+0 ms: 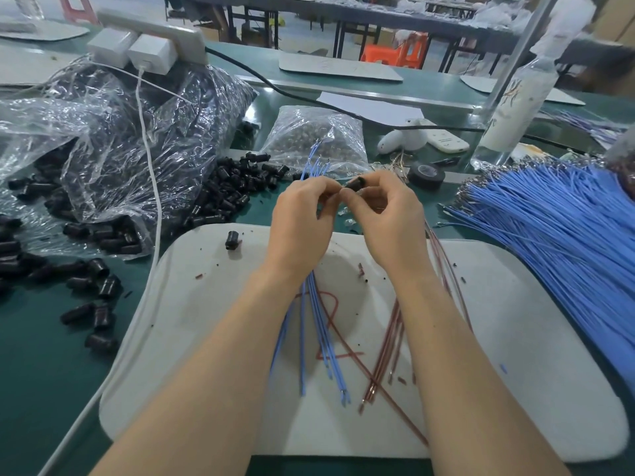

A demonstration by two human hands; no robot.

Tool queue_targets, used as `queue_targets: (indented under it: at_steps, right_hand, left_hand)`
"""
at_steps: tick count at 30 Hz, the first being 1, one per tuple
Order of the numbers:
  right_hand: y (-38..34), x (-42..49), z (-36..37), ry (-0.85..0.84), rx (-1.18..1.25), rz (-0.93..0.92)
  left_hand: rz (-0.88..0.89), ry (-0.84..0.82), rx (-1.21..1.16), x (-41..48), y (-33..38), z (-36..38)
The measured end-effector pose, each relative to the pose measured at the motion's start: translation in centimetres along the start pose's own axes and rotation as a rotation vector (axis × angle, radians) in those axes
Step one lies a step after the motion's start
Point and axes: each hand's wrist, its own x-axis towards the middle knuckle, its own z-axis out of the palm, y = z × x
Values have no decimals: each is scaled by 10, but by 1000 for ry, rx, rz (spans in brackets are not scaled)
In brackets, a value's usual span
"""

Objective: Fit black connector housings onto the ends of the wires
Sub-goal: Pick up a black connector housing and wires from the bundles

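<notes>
Black plastic, the connector housing (355,184) is pinched between the thumb and fingertips of the right hand (388,218), held above the twelve o'clock edge of the white pad (515,338). The left hand (302,214) meets it from nine o'clock, its fingers curled round a small sheaf of blue wires (316,321). Their metal-tipped ends fan up past the knuckles and their tails trail down over the pad towards six o'clock. I judge the step in hand to be seating one wire end into the housing. Whether a terminal is already inside is hidden by the fingers. The next move seems to call for lining one tip up with the housing's mouth and pushing it straight in while the other wires are kept aside. Red-brown wires (395,338) lie under the right wrist. One loose housing (233,240) stands on the pad at ten o'clock from the hands. Beyond it a heap of housings (226,190) spills from a clear plastic bag (120,132) across the green bench (34,355). A white cable (151,201) runs along the pad's nine o'clock edge, and a thick bundle of blue wires (549,235) crowds the three o'clock side. Open room lies mostly towards six o'clock, over the pad.
</notes>
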Motion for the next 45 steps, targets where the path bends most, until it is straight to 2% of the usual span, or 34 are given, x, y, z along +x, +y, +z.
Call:
queue_targets:
  at_steps: [7, 16, 20, 23, 29, 45]
  right_hand:
    - [1, 0, 0, -13, 3, 13]
    - [-2, -2, 3, 45, -35, -77]
    - [1, -1, 4, 64, -63, -55]
    - [2, -2, 4, 81, -79, -40]
    - [3, -4, 7, 29, -169, -127]
    - [-2, -7, 5, -6, -205, -160]
  left_hand:
    - [1, 1, 9, 0, -1, 1]
    - [-48, 7, 35, 1, -5, 0]
    - [10, 4, 63, -3, -4, 5]
    - [45, -59, 27, -6, 0, 10]
    - [-28, -48, 37, -7, 1, 12]
    - [23, 2, 71, -6, 0, 2]
